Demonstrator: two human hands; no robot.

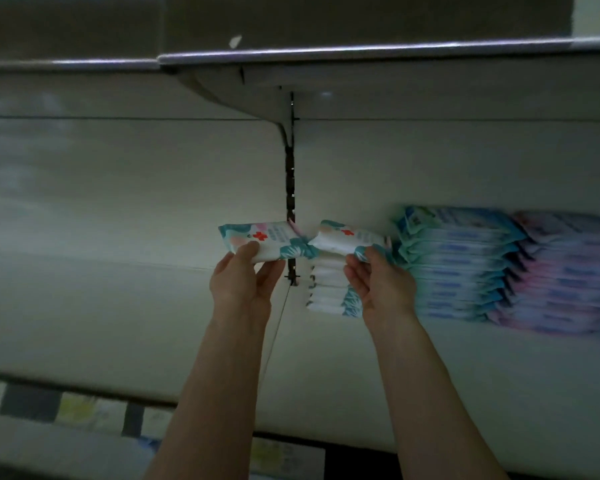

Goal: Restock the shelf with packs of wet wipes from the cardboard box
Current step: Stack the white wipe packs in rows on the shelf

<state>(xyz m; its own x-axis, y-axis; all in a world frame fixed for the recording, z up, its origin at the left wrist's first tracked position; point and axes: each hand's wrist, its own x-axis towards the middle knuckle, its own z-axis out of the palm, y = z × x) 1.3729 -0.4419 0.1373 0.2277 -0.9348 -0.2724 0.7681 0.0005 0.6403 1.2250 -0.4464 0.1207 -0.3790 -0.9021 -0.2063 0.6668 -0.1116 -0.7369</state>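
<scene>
Dim shop shelving with a pale back panel [118,188] fills the view. The person's left hand [243,282] grips a white-and-teal wipes pack [267,240] just left of the slotted post [290,188]. The right hand [378,282] grips a second pack [347,239] just right of the post, atop a short stack of matching packs [326,287]; contact is unclear. Further right of the post stand blue stacks [465,265] and a pink stack [568,271]. Placing seems in hand. Next, the second pack likely needs setting squarely on the stack, then the other. No cardboard box is visible.
</scene>
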